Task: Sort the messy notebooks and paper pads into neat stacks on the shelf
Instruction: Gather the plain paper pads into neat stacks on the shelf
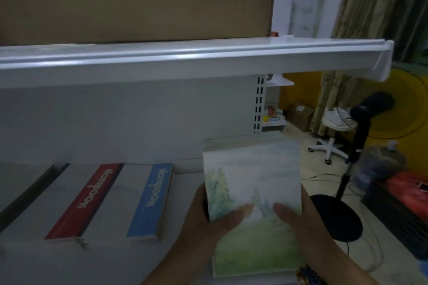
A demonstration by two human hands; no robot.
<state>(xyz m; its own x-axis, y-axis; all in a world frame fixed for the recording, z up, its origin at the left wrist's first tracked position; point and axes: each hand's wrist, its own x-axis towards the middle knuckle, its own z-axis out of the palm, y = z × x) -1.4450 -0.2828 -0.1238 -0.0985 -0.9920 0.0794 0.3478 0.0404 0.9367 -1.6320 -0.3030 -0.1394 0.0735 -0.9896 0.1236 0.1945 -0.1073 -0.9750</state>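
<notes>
- Both your hands are gripping the thick stack of paper pads with a pale watercolour-forest cover [252, 180]. Your left hand [207, 227] is wrapping one side edge and your right hand [301, 221] the other, thumbs pressing the cover.
- You are holding it just right of the white notebook with a blue band [150, 201], at the white metal shelf [185, 183] end; whether it is resting there, I cannot tell.
- Just left of that blue-banded notebook, a white notebook with a red band [90, 199] is lying flat.
- Smooth-looking covers may be slipping: if your grip is loosening, the pads could be fanning out and dropping off the shelf end right of that notebook.
</notes>
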